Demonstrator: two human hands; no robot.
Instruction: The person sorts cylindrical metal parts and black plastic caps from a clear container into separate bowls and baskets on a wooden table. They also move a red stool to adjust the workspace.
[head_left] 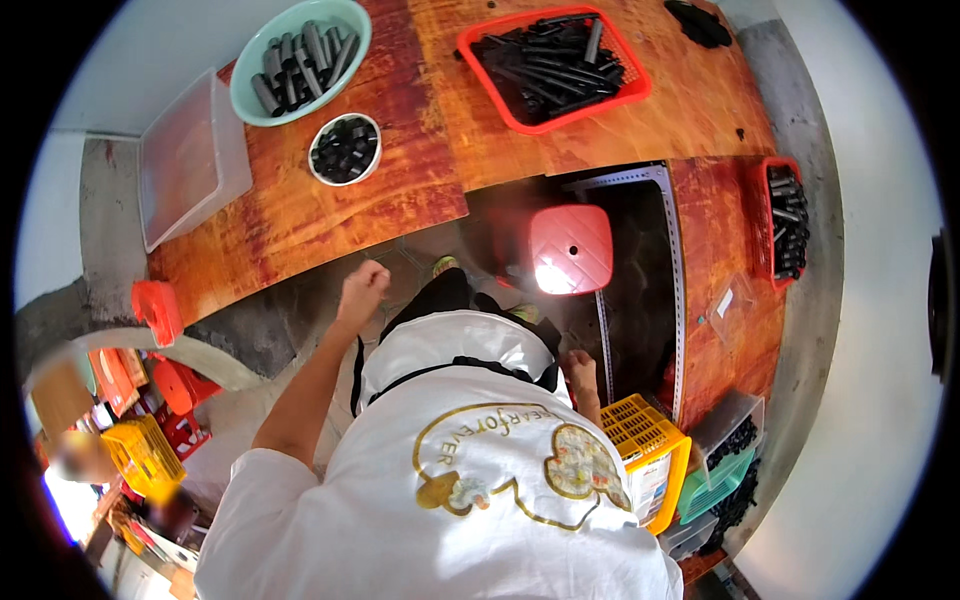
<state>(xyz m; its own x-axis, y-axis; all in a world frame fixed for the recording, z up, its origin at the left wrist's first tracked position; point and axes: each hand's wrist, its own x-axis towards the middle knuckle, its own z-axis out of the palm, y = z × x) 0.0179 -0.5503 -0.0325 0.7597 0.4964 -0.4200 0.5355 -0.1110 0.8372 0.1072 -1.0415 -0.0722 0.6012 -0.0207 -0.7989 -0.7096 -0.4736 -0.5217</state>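
My left hand (pixel 366 288) hangs in the air just short of the wooden table's front edge, its fingers curled into a loose fist with nothing visible in it. At my right side, my right hand (pixel 580 369) is low, fingers curled in and partly turned from view; I see no object in it. It is nearest to a yellow plastic basket (pixel 640 430). A red square stool (pixel 571 250) with a hole in its seat stands in front of me, apart from both hands.
The wooden table (pixel 400 190) bears a pale green basin (pixel 240 92) of dark tubes, a white bowl (pixel 376 150) of small black pieces, a red basket (pixel 530 128) of black rods and a clear bin (pixel 180 170). A narrow red basket (pixel 768 215) sits right, by a metal frame (pixel 672 230).
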